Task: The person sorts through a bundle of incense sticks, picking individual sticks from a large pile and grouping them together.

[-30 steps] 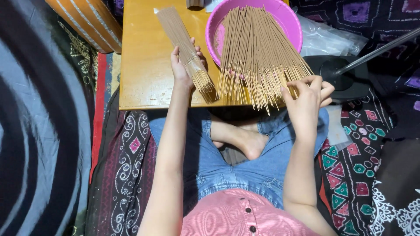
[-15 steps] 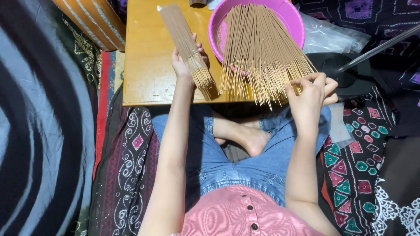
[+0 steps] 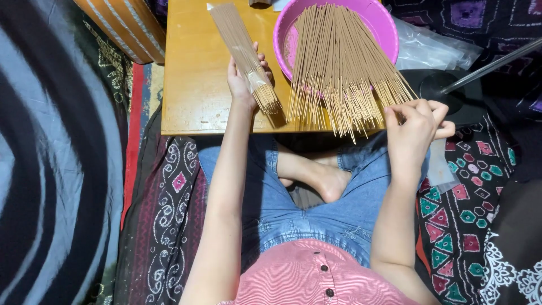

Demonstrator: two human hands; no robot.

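My left hand grips a long clear packet of thin tan sticks that lies slanted on a low wooden table, stick ends poking out near the table's front edge. My right hand pinches the near ends of a few sticks at the right edge of a large fanned pile of sticks. That pile rests in and over a pink plastic basin and spills toward me across the table edge.
A clear plastic bag lies right of the basin, beside a black round base with a metal rod. An orange striped cushion sits left of the table. Patterned cloths cover the floor around my crossed legs.
My right hand's fingers have closed onto stick ends at the pile's right edge. The left hand keeps hold of the packet, barely shifted.
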